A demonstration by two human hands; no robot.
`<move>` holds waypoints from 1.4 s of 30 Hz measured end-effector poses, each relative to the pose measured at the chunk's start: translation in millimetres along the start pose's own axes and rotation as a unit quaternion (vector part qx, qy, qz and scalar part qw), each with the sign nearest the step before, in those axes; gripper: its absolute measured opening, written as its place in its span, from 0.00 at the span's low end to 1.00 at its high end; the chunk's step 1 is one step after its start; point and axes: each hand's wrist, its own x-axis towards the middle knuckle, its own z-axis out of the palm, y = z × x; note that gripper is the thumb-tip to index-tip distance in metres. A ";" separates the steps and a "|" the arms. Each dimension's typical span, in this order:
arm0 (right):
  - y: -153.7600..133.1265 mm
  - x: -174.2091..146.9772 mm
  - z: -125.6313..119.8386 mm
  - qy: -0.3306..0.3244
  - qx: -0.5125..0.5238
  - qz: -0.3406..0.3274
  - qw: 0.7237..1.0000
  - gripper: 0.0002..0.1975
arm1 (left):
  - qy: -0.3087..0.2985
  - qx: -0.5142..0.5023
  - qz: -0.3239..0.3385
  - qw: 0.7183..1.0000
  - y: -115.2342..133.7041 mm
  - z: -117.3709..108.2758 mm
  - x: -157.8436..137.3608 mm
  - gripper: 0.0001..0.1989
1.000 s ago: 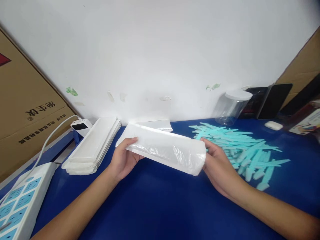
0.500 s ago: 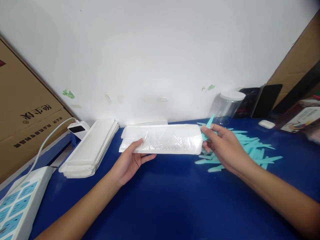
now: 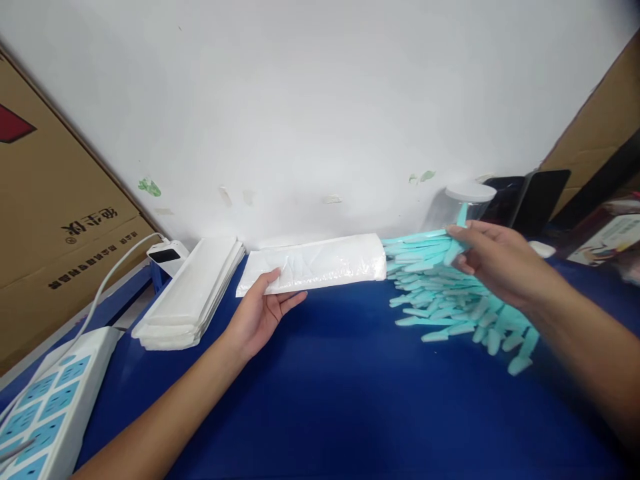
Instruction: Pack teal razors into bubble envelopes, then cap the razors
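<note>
My left hand (image 3: 263, 310) pinches the left part of a long, flat white bag (image 3: 325, 263) with a shiny clear front, thumb on top and fingers beneath. The bag lies sideways, held near the wall. To its right, my right hand (image 3: 493, 257) is closed, thumb against fingers, on a slim teal eyebrow razor (image 3: 463, 215) whose tapered end points up. Below and beside that hand spreads a heap of similar teal razors (image 3: 440, 300), some touching or close to the bag's right end. My palm and wrist hide part of the heap.
A stack of white bags (image 3: 187, 293) lies left, beside a small white device (image 3: 167, 255) with a cable. A power strip (image 3: 55, 407) sits front left, and a cardboard box (image 3: 60, 200) behind it. A lidded clear jar (image 3: 470, 193) and a dark phone (image 3: 543, 200) stand back right.
My right hand has moved right, away from the bag's end, keeping a teal razor in its fingers. More of the heap shows. My left hand still holds the bag, now slightly tilted.
</note>
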 end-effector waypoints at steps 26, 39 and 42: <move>10.2 35.8 -64.5 0.048 -0.333 0.147 0.930 0.32 | -0.007 0.018 -0.010 1.000 0.2 1.6 -4.7 0.11; 2.2 29.5 -59.8 0.102 -0.184 0.064 0.976 0.15 | -0.012 0.017 -0.007 1.000 0.2 -0.3 -3.8 0.11; 4.7 29.1 -49.5 0.046 -0.173 0.103 0.978 0.10 | -0.007 0.016 -0.008 1.000 0.1 -0.6 -2.9 0.11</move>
